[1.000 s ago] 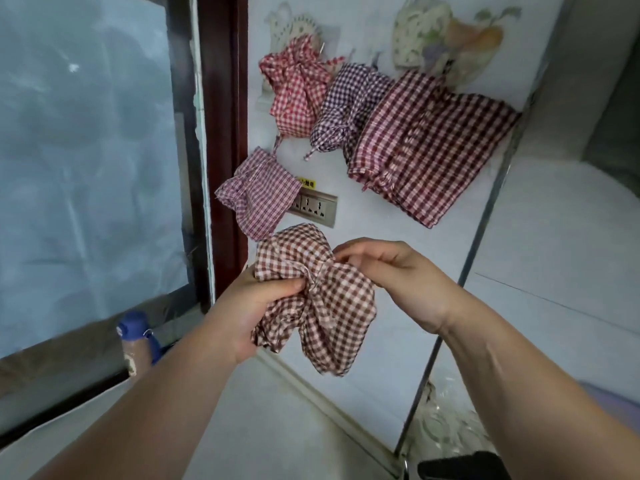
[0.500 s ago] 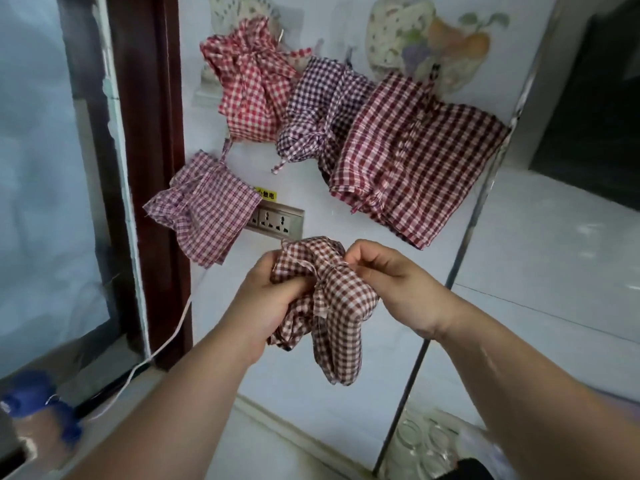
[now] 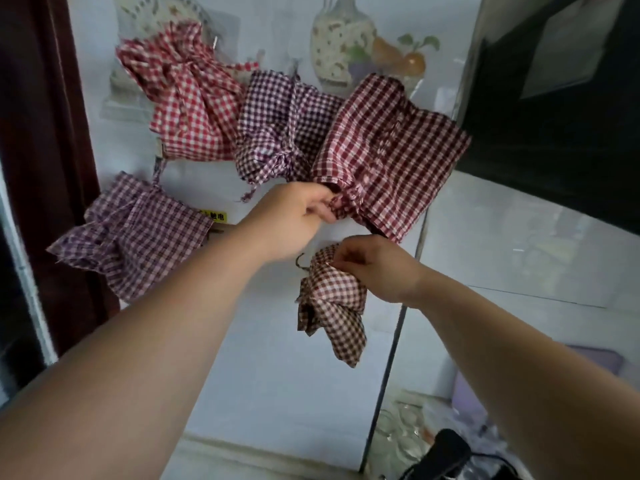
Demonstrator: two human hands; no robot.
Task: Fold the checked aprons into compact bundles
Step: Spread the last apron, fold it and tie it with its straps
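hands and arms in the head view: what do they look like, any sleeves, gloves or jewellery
Both are bare. The left hand and right hand wear no gloves, and no rings show. The left forearm and right forearm are uncovered right to the frame edge: no sleeve, cuff, watch or bracelet is in view. No markings or tattoos are visible.

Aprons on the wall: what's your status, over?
Left hand pinches dark red apron at its hem. Right hand holds brown checked bundle, tail hanging loose. Nothing blocking either.
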